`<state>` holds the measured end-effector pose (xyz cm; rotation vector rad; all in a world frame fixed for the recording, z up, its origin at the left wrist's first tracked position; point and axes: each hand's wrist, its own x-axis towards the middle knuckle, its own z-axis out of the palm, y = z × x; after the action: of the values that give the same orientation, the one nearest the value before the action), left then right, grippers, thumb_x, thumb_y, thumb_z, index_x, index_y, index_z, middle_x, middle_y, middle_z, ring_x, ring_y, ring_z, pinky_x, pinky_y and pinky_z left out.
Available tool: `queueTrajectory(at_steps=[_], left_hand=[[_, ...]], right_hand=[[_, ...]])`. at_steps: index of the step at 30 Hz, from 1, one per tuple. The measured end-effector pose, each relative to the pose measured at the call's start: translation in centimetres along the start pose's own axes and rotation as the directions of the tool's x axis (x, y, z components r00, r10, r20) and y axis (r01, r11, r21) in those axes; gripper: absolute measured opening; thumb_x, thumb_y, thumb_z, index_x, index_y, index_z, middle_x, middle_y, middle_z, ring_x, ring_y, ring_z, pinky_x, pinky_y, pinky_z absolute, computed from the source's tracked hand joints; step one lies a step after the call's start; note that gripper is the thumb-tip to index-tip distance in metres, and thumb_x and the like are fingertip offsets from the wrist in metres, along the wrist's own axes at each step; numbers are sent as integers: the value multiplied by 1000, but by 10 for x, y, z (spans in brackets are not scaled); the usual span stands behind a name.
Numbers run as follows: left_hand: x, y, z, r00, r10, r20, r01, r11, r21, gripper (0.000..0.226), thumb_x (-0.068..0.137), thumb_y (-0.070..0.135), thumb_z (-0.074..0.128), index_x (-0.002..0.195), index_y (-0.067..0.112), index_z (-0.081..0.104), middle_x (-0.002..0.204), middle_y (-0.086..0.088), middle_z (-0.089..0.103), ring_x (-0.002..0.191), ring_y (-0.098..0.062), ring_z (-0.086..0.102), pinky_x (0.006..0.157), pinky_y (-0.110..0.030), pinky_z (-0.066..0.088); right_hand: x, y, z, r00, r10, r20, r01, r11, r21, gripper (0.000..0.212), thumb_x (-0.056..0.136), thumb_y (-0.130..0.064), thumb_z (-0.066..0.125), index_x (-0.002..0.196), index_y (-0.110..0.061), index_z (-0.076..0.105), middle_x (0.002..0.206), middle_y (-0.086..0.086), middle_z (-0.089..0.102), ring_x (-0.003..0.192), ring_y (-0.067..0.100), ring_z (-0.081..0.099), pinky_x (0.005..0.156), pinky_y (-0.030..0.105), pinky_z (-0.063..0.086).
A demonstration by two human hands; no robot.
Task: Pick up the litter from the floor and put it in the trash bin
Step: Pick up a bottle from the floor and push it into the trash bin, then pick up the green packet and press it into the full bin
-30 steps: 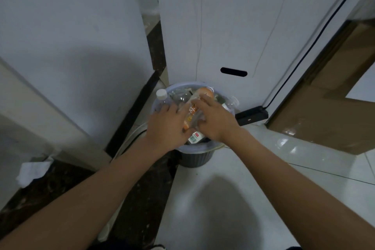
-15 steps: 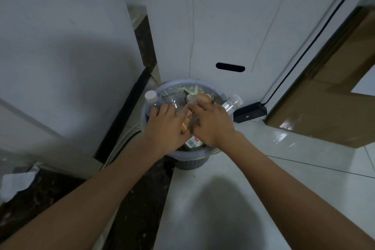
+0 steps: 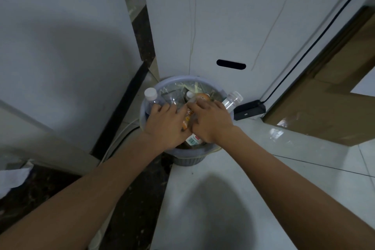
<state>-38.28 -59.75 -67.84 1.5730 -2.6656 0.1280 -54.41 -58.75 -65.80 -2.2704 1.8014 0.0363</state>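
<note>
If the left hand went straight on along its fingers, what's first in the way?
The white-capped clear bottle in the trash bin; the left hand looks to be touching its shoulder now. Beyond it comes the bin's far rim. Depth is unclear.

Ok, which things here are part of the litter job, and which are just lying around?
Job: trash bin, white-capped bottle, orange-labelled bottle, clear bottle at the right rim, left hand and right hand on them, white paper on the floor (likely litter).
Lying about: black box, black cable, cardboard.
</note>
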Motion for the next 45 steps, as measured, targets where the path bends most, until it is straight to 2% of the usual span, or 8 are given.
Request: queueTrajectory(at_steps=[3, 7, 9, 12, 17, 25, 38, 45], left_hand=[[0, -2, -17, 996, 32, 82, -31, 999, -14, 68, 86, 65, 37, 137, 20, 43, 125, -7, 59, 113, -26, 56, 93, -44, 41], [2, 0, -61, 993, 58, 103, -43, 989, -143, 89, 81, 69, 27, 144, 7, 40, 133, -15, 57, 117, -32, 58, 95, -48, 47], [-3, 2, -85, 997, 57, 46, -49, 985, -168, 89, 82, 68, 31, 139, 1, 46, 131, -19, 60, 114, -35, 61, 92, -49, 49], [-14, 0, -124, 973, 32, 228, 2, 989, -148, 96, 81, 70, 44, 151, 8, 25, 151, -13, 39, 135, -30, 43, 107, -47, 38], [-40, -2, -180, 946, 66, 318, -44, 996, -76, 112, 72, 83, 48, 155, 18, 9, 155, -11, 26, 141, -33, 27, 111, -52, 32], [-67, 1, -282, 876, 118, 467, -87, 992, -87, 105, 77, 77, 52, 154, 26, 3, 161, -12, 14, 146, -34, 21, 115, -55, 23], [-38, 66, -441, 816, 399, 419, -391, 914, -109, 105, 74, 72, 62, 153, 20, 16, 156, -11, 27, 136, -34, 38, 107, -54, 38], [12, 115, -509, 710, 590, 384, -580, 800, -155, 103, 79, 74, 54, 157, 28, 4, 162, -8, 16, 146, -29, 23, 116, -52, 24]], right_hand=[[-5, 0, -8, 997, -2, 74, 5, 999, -32, 66, 95, -46, 35, 155, -28, 16, 163, 3, 15, 151, 21, 7, 121, 47, 1], [-27, -5, -47, 1000, -13, 4, 12, 999, 32, 88, 72, -53, 11, 154, -25, 24, 162, 4, 20, 151, 21, 10, 122, 43, -3], [-43, -10, -68, 1000, 6, -27, -5, 998, 55, 76, 81, -48, 26, 153, -26, 28, 162, 3, 22, 150, 19, 11, 123, 43, -1], [-68, -23, -104, 998, 58, -24, -57, 997, 60, 70, 90, -42, 50, 154, -28, 25, 163, 1, 17, 151, 17, 7, 121, 40, -8], [-117, -32, -155, 994, 108, 19, -108, 994, 26, 82, 85, -52, 56, 154, -33, 16, 164, -3, 10, 151, 18, 4, 122, 49, -2], [-195, -39, -232, 957, 214, 196, -225, 974, 36, 79, 87, -53, 55, 154, -33, 20, 164, 2, 9, 151, 21, 6, 122, 50, 0], [-296, -25, -364, 908, 397, 131, -412, 905, 111, 76, 84, -55, 58, 151, -34, 28, 164, 1, 12, 150, 21, 10, 122, 49, 1], [-331, -25, -426, 789, 612, 60, -613, 775, 153, 77, 84, -56, 57, 151, -34, 28, 164, 1, 11, 150, 21, 10, 121, 48, -1]])
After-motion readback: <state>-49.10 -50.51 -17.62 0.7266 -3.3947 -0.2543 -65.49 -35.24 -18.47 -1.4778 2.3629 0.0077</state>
